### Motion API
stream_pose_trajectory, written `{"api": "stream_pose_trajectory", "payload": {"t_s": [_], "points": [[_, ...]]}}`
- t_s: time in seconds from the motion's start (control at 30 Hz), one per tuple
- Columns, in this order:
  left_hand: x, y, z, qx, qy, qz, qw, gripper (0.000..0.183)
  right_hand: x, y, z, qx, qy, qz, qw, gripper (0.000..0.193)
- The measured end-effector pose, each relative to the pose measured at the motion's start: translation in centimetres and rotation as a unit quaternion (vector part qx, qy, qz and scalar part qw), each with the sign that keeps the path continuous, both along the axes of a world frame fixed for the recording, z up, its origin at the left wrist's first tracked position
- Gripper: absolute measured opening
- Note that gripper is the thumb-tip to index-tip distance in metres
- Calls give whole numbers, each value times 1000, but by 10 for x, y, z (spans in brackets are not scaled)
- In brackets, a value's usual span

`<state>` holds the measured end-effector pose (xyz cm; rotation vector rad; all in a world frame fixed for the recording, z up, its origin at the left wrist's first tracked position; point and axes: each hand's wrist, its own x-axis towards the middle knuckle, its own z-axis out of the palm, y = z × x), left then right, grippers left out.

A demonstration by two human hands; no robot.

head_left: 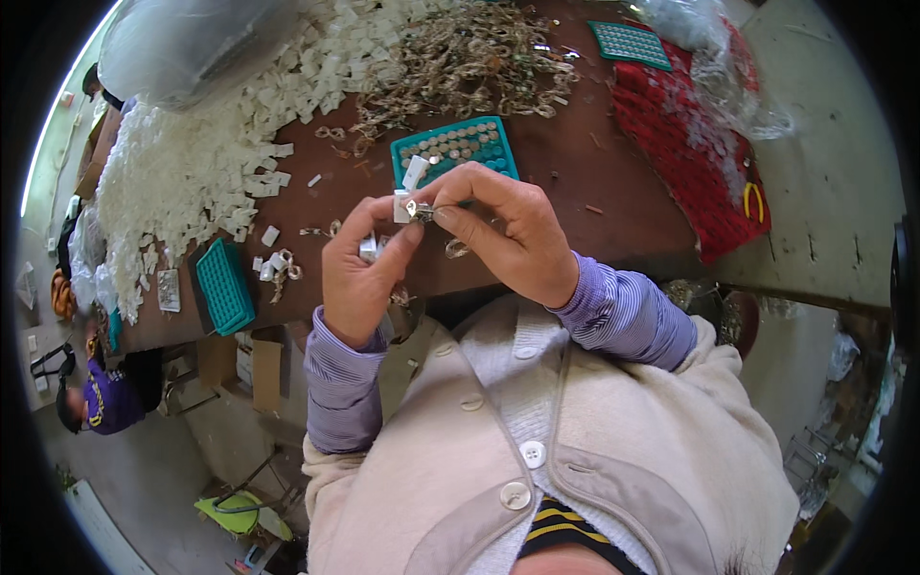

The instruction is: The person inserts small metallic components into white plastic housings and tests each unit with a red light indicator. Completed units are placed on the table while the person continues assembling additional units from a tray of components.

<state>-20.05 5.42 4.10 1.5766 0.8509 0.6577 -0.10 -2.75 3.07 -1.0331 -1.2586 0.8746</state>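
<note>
Left hand (353, 278) closed on a white tab (401, 206), thumb and forefinger; second white piece (368, 249) tucked inside the same hand. Right hand (522, 228) pinching a small metal piece (420, 212), just left of its fingertips and right of the white tab. Metal's long axis appears roughly sideways, hand to hand; right hand nearer. Teal tray (509, 153) on the tabletop (613, 220), just beyond both hands; cord pile (460, 77) farther out.
</note>
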Motion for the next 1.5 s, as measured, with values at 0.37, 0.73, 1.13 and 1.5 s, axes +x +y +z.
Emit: {"api": "stream_pose_trajectory", "payload": {"t_s": [0.37,0.73,1.13,1.5], "points": [[14,-23,-19,-57,-138,49,988,24,-1,-23,-12,-39,111,-56,991,6],[13,-19,-34,47,-98,7,994,25,7,-25,-9,-111,9,40,993,6],[14,3,-25,239,-44,-142,960,28,27,-29,-2,-33,-219,81,972,10],[51,-57,-27,110,4,7,994,18,33,-58,-17,21,-376,-131,917,13]]}}
